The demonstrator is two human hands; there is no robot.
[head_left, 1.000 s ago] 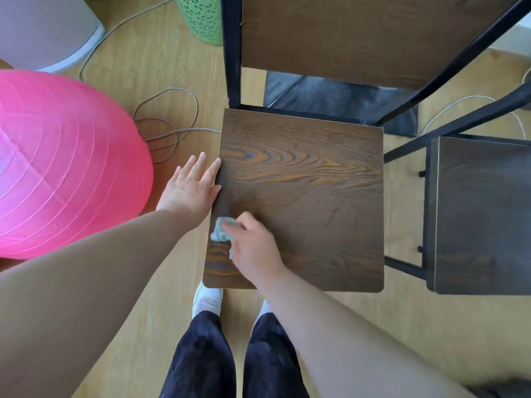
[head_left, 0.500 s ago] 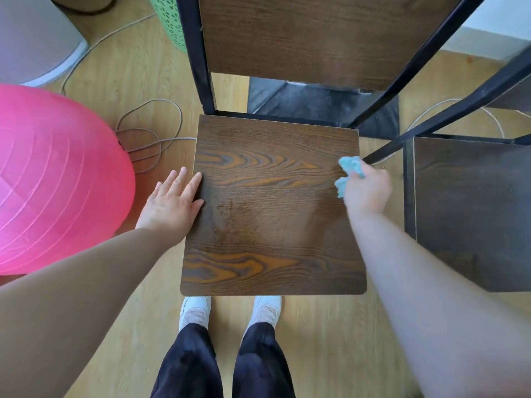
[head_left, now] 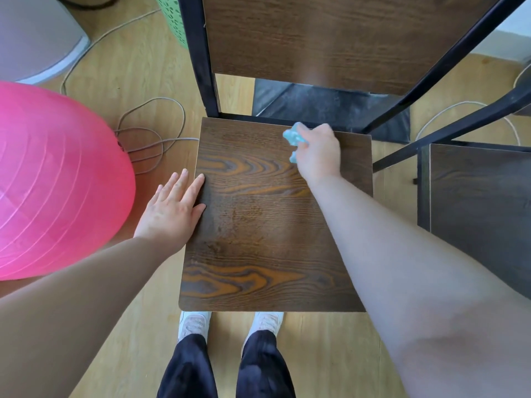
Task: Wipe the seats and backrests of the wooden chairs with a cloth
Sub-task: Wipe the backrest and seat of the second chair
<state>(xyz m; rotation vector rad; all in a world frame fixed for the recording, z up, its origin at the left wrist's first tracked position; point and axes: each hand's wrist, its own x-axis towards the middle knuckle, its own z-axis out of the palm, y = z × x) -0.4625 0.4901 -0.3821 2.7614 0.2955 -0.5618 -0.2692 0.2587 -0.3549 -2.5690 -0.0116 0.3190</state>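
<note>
Two hands are over the wooden seat (head_left: 267, 225): the right hand (head_left: 317, 152) is closed around a light blue cloth (head_left: 293, 137) near the seat's back edge, and the left hand (head_left: 172, 208) lies flat with spread fingers on its left edge. A pink ball (head_left: 57, 179) and a coiled cable (head_left: 149, 139) lie on the floor to the left, and a second chair seat (head_left: 479, 208) stands just beside on the right.

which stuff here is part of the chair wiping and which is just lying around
Part of the job: cloth in the right hand; chair seat; backrest; left hand; second chair.

Lying about: pink ball; cable; green basket.
</note>
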